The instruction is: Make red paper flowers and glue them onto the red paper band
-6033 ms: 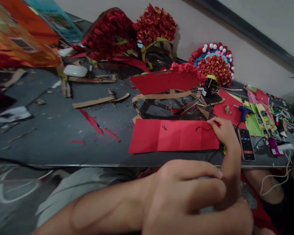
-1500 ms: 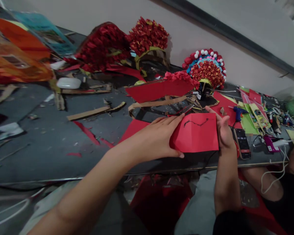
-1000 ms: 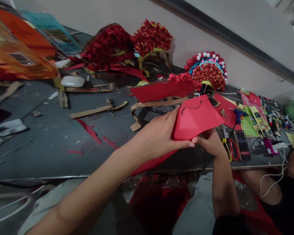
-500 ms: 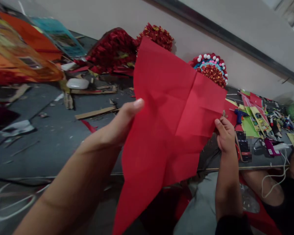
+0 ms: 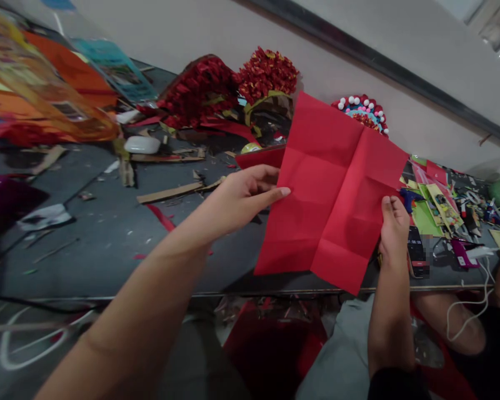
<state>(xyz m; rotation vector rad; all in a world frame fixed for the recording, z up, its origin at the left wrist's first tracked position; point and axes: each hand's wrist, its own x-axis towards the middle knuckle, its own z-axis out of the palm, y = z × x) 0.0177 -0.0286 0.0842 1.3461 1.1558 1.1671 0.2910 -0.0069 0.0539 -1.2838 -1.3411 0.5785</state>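
Observation:
A red sheet of paper with several fold creases is spread upright in front of me, above the table. My left hand is at its left edge, thumb on the front and fingers partly hidden behind. At the right edge, my right hand pinches the paper between thumb and fingers. Another red piece shows behind the sheet on the left, partly covered.
Dark red tinsel-like decorations and a beaded round ornament stand by the wall. Cardboard strips and a white case lie on the grey table. A phone and a blue glue gun are at right, near another person's knee.
The red paper's long lower flap no longer hangs toward me; its outline is smaller, with straight edges. My left hand has moved right along with the paper's left edge; my right hand shifted slightly right.

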